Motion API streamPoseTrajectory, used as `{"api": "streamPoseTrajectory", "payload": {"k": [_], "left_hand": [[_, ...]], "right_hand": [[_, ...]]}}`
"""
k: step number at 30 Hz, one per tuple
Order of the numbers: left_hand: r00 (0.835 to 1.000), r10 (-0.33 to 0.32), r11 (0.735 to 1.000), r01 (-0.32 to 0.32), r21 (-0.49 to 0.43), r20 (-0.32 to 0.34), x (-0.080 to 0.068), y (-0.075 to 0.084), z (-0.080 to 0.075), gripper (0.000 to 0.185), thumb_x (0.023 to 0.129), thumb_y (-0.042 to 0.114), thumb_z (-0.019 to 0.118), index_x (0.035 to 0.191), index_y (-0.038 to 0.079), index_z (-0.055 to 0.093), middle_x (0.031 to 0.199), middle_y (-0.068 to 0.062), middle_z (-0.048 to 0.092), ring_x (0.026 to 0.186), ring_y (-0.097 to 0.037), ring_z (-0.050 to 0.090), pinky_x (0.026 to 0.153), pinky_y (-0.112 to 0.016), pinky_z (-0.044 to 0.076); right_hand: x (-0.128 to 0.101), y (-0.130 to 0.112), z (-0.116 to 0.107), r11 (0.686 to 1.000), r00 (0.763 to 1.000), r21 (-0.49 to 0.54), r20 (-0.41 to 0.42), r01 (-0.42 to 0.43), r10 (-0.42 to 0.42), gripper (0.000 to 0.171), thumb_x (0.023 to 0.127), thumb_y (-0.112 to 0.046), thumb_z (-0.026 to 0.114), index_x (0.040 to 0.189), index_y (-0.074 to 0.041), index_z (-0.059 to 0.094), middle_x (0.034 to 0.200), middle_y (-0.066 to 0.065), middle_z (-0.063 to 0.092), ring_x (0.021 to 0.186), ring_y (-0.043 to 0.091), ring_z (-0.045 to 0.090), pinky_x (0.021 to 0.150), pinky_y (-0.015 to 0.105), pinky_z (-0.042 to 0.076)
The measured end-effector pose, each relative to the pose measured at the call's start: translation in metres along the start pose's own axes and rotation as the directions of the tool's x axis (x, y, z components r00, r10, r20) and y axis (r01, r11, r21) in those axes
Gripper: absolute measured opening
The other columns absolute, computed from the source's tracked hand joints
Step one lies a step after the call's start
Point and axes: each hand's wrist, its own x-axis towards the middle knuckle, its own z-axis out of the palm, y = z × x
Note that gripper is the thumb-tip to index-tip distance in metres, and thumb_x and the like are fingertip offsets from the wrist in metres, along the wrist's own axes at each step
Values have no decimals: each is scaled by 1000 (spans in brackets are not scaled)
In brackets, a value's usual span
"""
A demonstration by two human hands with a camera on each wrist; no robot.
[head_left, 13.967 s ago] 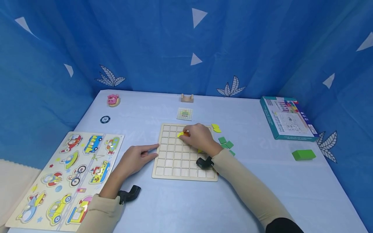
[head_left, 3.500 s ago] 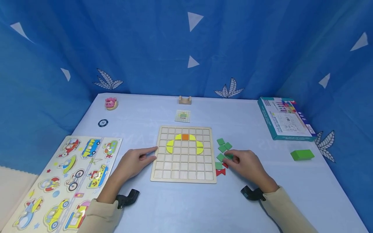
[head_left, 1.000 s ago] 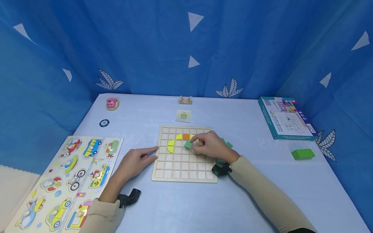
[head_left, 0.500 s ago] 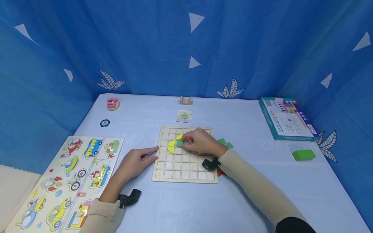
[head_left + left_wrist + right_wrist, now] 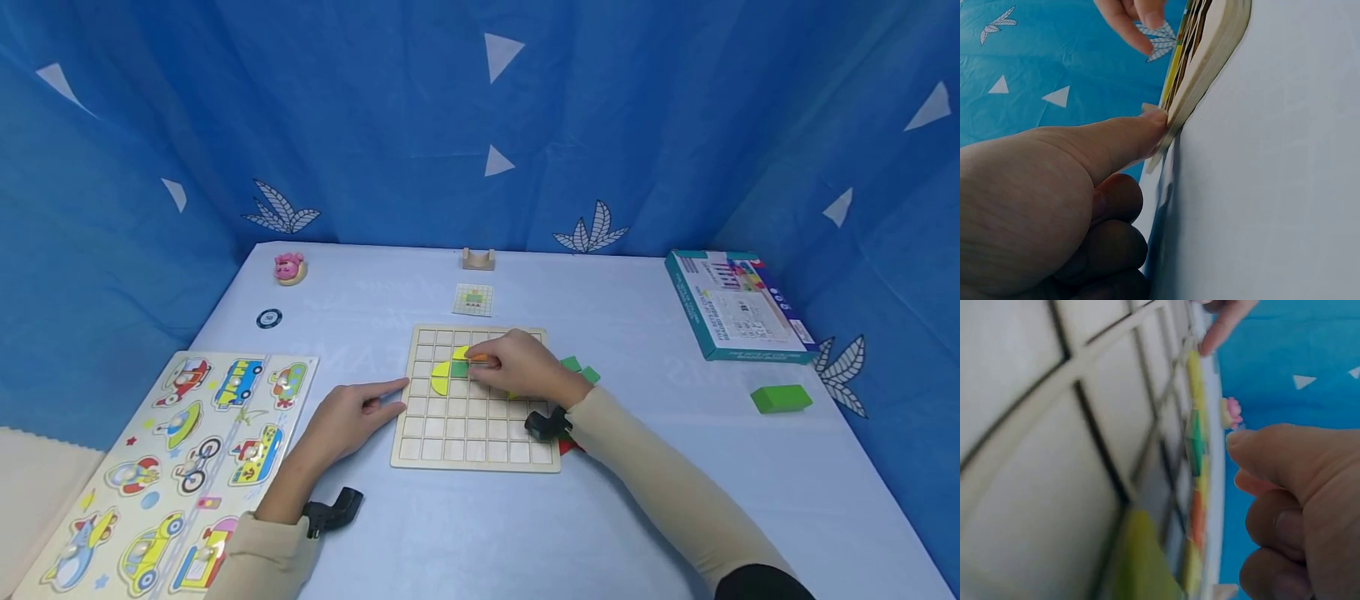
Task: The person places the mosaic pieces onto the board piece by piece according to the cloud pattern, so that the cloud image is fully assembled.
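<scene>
A wooden grid board (image 5: 472, 433) lies in the middle of the table. My right hand (image 5: 482, 363) hovers over its upper rows. A green square tile (image 5: 459, 369) lies flat in a cell just left of the fingertips, beside yellow curved pieces (image 5: 440, 377) and an orange tile (image 5: 481, 358). In the right wrist view the green tile (image 5: 1196, 444) sits in the grid and my thumb (image 5: 1272, 450) is close beside it, apart. My left hand (image 5: 386, 396) rests on the table, index finger straight against the board's left edge (image 5: 1210, 56).
Loose green tiles (image 5: 581, 369) and a red piece (image 5: 570, 446) lie right of the board. A pattern card (image 5: 473, 299) and wooden stand (image 5: 478, 259) sit behind it. A vehicle puzzle (image 5: 172, 458) is at the left; a box (image 5: 738, 304) and green block (image 5: 781, 398) are at the right.
My right hand carried a green tile from the loose pile leftwards over the board. The tile now lies flat in a cell. The left hand has not moved.
</scene>
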Motion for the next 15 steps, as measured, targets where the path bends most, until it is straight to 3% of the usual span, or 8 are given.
{"api": "streamPoseTrajectory", "payload": {"k": [8, 15], "left_hand": [[1000, -1, 1000, 1, 0, 2, 1, 0, 1, 43, 94, 35, 75, 135, 24, 70, 56, 4, 41, 51, -14, 37, 50, -29, 30], [1000, -12, 1000, 12, -3, 6, 0, 1, -1, 43, 95, 34, 75, 136, 24, 69, 56, 3, 42, 51, -15, 38, 50, -29, 31]], "right_hand": [[-50, 12, -28, 995, 990, 5, -100, -104, 104, 22, 94, -25, 76, 114, -15, 79, 55, -10, 44, 47, 10, 40, 49, 27, 32], [-108, 32, -46, 972, 957, 23, -172, -234, 234, 23, 90, -22, 81, 111, -13, 80, 54, -10, 42, 47, 11, 42, 46, 27, 32]]}}
